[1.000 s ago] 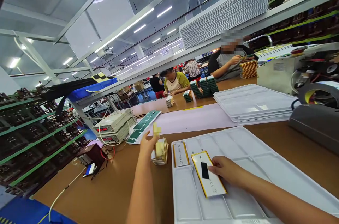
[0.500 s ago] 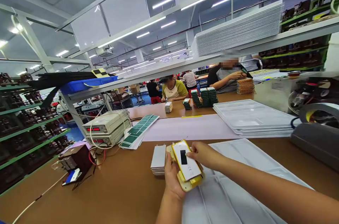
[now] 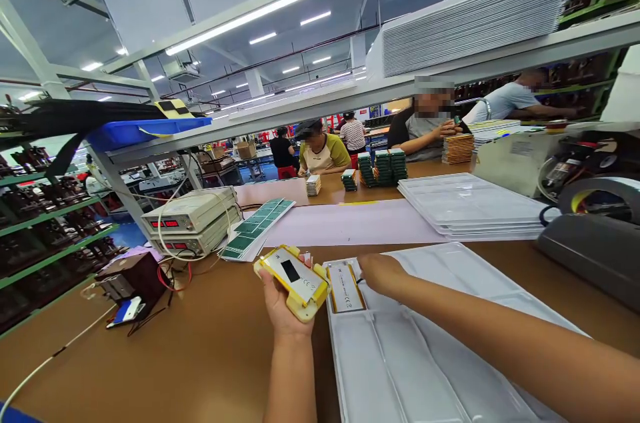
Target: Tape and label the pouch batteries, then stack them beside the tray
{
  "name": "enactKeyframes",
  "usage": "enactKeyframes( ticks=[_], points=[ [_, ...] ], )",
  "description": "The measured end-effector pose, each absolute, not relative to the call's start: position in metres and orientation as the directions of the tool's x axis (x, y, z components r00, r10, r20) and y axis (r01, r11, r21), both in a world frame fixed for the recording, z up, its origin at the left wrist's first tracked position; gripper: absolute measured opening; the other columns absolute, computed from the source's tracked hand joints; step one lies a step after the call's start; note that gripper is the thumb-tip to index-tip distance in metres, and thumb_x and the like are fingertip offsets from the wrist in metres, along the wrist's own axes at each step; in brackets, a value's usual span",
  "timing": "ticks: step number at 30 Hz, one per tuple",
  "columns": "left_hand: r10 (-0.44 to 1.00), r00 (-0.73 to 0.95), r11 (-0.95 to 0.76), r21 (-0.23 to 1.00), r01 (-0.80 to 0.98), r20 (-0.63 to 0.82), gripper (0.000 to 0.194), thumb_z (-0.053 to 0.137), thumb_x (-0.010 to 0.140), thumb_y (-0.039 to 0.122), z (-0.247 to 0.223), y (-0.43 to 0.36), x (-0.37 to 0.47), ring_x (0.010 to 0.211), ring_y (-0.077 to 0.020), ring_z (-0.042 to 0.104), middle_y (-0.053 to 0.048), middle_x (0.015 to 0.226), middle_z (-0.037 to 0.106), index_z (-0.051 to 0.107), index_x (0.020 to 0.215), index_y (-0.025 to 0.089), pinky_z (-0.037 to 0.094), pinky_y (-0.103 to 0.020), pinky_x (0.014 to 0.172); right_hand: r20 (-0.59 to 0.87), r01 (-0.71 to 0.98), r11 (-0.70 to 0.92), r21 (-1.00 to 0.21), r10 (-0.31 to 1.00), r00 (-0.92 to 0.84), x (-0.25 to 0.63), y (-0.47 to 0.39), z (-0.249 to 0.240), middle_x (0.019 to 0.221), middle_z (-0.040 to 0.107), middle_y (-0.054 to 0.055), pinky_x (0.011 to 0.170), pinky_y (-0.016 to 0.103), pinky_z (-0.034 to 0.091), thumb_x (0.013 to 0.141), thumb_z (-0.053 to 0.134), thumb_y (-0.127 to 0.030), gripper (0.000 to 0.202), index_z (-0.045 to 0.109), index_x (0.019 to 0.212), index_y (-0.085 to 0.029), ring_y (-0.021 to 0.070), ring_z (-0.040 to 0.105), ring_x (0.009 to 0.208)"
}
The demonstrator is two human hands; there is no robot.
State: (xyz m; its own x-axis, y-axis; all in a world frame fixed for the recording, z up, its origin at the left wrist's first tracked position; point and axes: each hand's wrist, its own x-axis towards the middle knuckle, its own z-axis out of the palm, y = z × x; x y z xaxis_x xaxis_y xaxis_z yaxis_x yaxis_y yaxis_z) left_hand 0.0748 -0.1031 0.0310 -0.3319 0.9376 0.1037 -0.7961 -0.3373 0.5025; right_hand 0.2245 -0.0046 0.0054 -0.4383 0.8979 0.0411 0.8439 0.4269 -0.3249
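My left hand [image 3: 285, 306] is closed around a pale yellow holder [image 3: 303, 313], tilted above the brown table. In the holder lies a flat white battery [image 3: 299, 280] with yellow edges and a black rectangle on its face. My right hand [image 3: 383, 273] is over the far left part of a white plastic tray [image 3: 410, 350], its fingers curled down and mostly hidden. Just left of those fingers, a second white battery [image 3: 345, 290] with yellow edges lies in a tray compartment. A small dark spot shows at my right fingertips; I cannot make out what it is.
Stacked white trays [image 3: 470, 206] lie behind on the right, near a grey tape dispenser [image 3: 590, 263]. Green-printed sheets [image 3: 257, 226] and two meters [image 3: 190, 216] stand at the left. Across the table, co-workers sit behind stacks of green pieces [image 3: 383, 168]. A shelf [image 3: 300, 106] runs overhead.
My left hand has moved left with the holder and battery, uncovering the battery in the tray. My right hand has left the held battery and is at the tray. The view has shifted slightly.
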Motion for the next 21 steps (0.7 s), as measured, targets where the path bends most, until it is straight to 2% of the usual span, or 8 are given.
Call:
enactKeyframes(
  ticks=[3,7,10,13,16,18,21],
  points=[
    [0.926,-0.375,-0.352,0.488,-0.799,0.055,0.046,0.047,0.067,0.06,0.029,-0.101,0.073,0.078,-0.0199,0.057,-0.005,0.081,0.061,0.061,0.09,0.023,0.044,-0.038,0.078,0.0,0.841,0.383,-0.383,0.91,-0.415,0.217,0.0,0.004,0.084,0.064,0.009,0.057,0.027,0.038,0.072,0.052,-0.02,0.01,0.059,0.076,-0.015,0.0217,0.058,0.078],
    [0.939,-0.338,-0.329,0.469,-0.819,0.068,0.049,0.048,0.067,0.059,0.022,-0.098,0.072,0.081,-0.0216,0.057,-0.007,0.086,0.06,0.059,0.094,0.02,0.043,-0.04,0.08,-0.084,0.813,0.304,-0.496,0.916,-0.393,0.199,0.002,0.0,0.074,0.065,0.008,0.05,0.023,0.038,0.078,0.046,-0.032,0.024,0.061,0.075,-0.014,0.017,0.059,0.065],
    [0.947,-0.311,-0.31,0.461,-0.832,0.076,0.052,0.049,0.066,0.058,0.019,-0.098,0.07,0.083,-0.0227,0.056,-0.009,0.09,0.06,0.057,0.1,0.018,0.041,-0.041,0.082,-0.096,0.773,0.291,-0.564,0.907,-0.411,0.188,0.001,0.001,0.074,0.065,0.005,0.049,0.02,0.037,0.073,0.052,-0.026,0.015,0.062,0.076,-0.015,0.014,0.058,0.063],
    [0.946,-0.315,-0.312,0.453,-0.835,0.071,0.052,0.05,0.067,0.057,0.016,-0.098,0.069,0.083,-0.0223,0.057,-0.009,0.091,0.06,0.056,0.101,0.019,0.041,-0.041,0.082,-0.075,0.763,0.266,-0.589,0.922,-0.38,0.194,0.012,0.019,0.078,0.065,0.009,0.051,0.022,0.038,0.069,0.056,-0.022,0.014,0.062,0.077,-0.012,0.0166,0.058,0.067],
    [0.956,-0.288,-0.279,0.454,-0.846,0.051,0.052,0.05,0.066,0.058,0.013,-0.097,0.075,0.082,-0.0224,0.057,-0.008,0.087,0.06,0.057,0.1,0.019,0.041,-0.041,0.081,0.02,0.731,0.286,-0.62,0.937,-0.349,0.207,0.025,0.051,0.091,0.063,0.011,0.056,0.022,0.038,0.079,0.044,-0.028,0.025,0.059,0.09,-0.011,0.0171,0.057,0.076],
    [0.97,-0.243,-0.221,0.456,-0.862,0.01,0.052,0.05,0.066,0.058,0.011,-0.095,0.082,0.083,-0.0232,0.057,-0.009,0.086,0.061,0.058,0.097,0.018,0.041,-0.041,0.08,0.074,0.692,0.333,-0.641,0.923,-0.377,0.209,0.025,0.069,0.095,0.062,0.01,0.057,0.021,0.038,0.082,0.039,-0.03,0.029,0.056,0.095,-0.011,0.0153,0.056,0.078],
    [0.986,-0.163,-0.131,0.456,-0.88,-0.032,0.049,0.048,0.068,0.058,0.008,-0.094,0.092,0.086,-0.0248,0.057,-0.009,0.09,0.062,0.058,0.097,0.019,0.041,-0.042,0.08,0.072,0.633,0.398,-0.664,0.877,-0.475,0.201,0.005,0.079,0.089,0.064,0.005,0.054,0.02,0.036,0.078,0.046,-0.029,0.023,0.058,0.091,-0.014,0.0134,0.057,0.073]
  ],
)
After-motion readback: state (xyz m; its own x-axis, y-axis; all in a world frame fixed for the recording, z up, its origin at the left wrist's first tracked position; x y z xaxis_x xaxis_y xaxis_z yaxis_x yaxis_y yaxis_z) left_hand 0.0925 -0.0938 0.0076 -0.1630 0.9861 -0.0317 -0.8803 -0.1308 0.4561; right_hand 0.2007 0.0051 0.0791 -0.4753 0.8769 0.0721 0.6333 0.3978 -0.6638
